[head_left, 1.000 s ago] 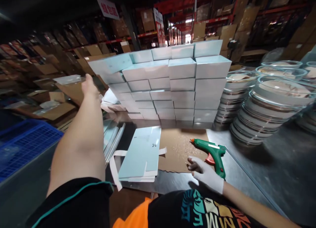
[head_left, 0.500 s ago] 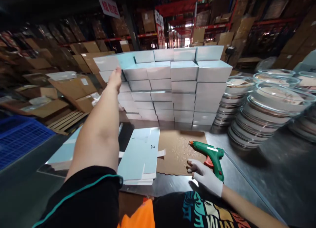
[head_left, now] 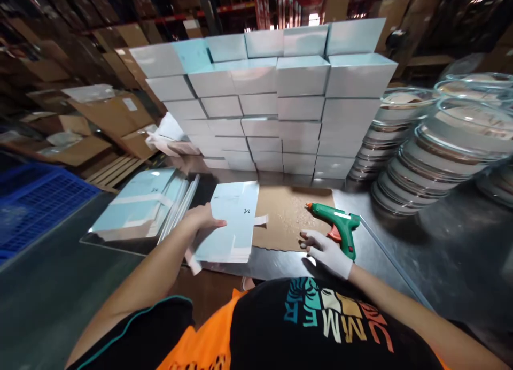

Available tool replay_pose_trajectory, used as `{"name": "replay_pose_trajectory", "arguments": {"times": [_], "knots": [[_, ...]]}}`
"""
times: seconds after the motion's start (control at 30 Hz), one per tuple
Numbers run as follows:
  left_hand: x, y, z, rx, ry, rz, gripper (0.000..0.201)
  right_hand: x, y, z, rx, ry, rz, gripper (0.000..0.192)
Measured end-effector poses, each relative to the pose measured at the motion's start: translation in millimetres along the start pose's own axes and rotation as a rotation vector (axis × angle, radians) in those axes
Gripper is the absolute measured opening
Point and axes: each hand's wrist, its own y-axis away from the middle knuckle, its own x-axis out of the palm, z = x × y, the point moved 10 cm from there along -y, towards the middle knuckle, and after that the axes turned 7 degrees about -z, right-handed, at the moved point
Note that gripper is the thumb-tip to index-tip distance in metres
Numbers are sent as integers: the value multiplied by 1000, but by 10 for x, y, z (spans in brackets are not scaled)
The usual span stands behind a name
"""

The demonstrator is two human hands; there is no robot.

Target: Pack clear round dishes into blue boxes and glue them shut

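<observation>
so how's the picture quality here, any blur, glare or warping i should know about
Head view: the wide lens bows the wall of pale blue boxes and the stacked round lids; the dim warehouse background is dark and soft, with blown-out lights at top centre; the steel table shows dull glare; the left hand, right hand and glue gun look fairly sharp.

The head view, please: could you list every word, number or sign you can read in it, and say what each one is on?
"MMER" in large coloured letters, upside down to the camera, on the black shirt; further letters beside it are cut off.
A small handwritten mark on the top flat box sheet: too small to read.
A white label on a cardboard carton: blurred.
Nothing on the glue gun is readable.
</observation>
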Motion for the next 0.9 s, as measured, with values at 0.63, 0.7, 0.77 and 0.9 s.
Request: {"name": "replay_pose_trajectory", "arguments": {"times": [0.63, 0.7, 0.77, 0.9], "knots": [[-251, 1355, -1414, 212, 1317, 218, 75, -174, -112, 1189, -262, -338, -123, 116], [86, 1485, -1600, 195, 1321, 387, 85, -329, -88, 1316, -256, -397, -176, 127], [308, 1491, -1685, 179, 1325, 446, 99, -469, 0, 1342, -233, -393, -245, 134], [262, 1342, -1785, 328, 1418, 81, 114, -490, 293, 1388, -310, -297, -280, 126]]}}
